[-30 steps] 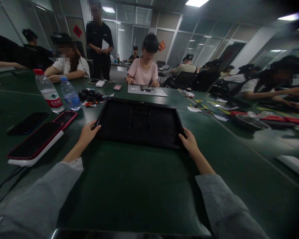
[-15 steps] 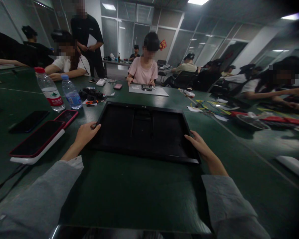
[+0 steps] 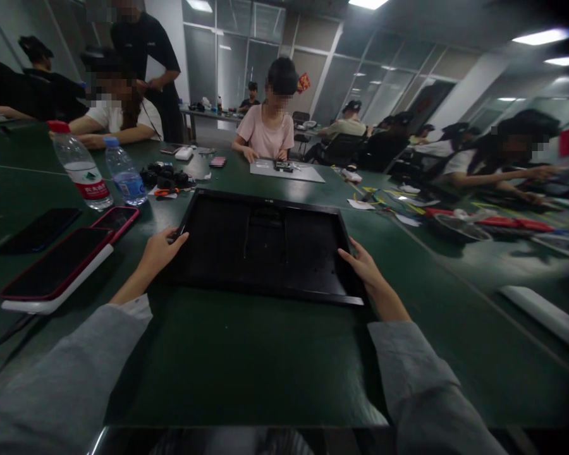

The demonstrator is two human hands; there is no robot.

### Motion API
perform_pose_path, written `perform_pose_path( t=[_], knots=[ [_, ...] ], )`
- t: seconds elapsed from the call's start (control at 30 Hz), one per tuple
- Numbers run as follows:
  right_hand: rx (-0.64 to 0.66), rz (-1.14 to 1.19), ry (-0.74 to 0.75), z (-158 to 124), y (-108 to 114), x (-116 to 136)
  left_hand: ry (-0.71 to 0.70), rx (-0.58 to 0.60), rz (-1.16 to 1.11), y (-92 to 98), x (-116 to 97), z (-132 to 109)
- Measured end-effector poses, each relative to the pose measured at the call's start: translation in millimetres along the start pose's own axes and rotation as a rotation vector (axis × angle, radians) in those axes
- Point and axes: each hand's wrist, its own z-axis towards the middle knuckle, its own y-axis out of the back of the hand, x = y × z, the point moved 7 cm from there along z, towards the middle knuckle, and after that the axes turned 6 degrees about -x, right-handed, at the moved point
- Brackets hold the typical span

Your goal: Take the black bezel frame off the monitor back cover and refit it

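A black monitor casing [image 3: 218, 243] is between my hands, its hollow inside facing up and a small light logo on its far rim. My left hand [image 3: 160, 251] grips the left edge, thumb over the rim and fingers mostly hidden beneath. On the right edge, my right hand [image 3: 366, 268] holds on in the same way, its thumb on the inner side of the rim. The casing is low over the green table [image 3: 246, 354]; whether it rests on the surface I cannot tell.
To the left are a phone in a red case [image 3: 57, 262] on a white block, a dark phone [image 3: 40, 229], and two bottles [image 3: 88, 180]. Cables and orange-handled scissors [image 3: 165, 192] lie beyond. Wires and a bowl [image 3: 459, 227] are at right. Across sits a person in pink [image 3: 265, 129].
The view has turned slightly right, so the surroundings appear further left. Both hands keep their hold on the casing, which looks nearly unmoved on the table.
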Motion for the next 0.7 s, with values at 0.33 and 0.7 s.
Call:
perform_pose_path(
  t=[0.33, 0.7],
  knots=[
    [-0.086, 0.013, 0.065, 3, 21, 0, -0.033, 0.048, -0.128, -11.4, 2, 2],
    [-0.406, -0.062, 0.069, 8, 103, -18, 0.030, -0.206, -0.144, 13.9, 15, 7]
  ],
)
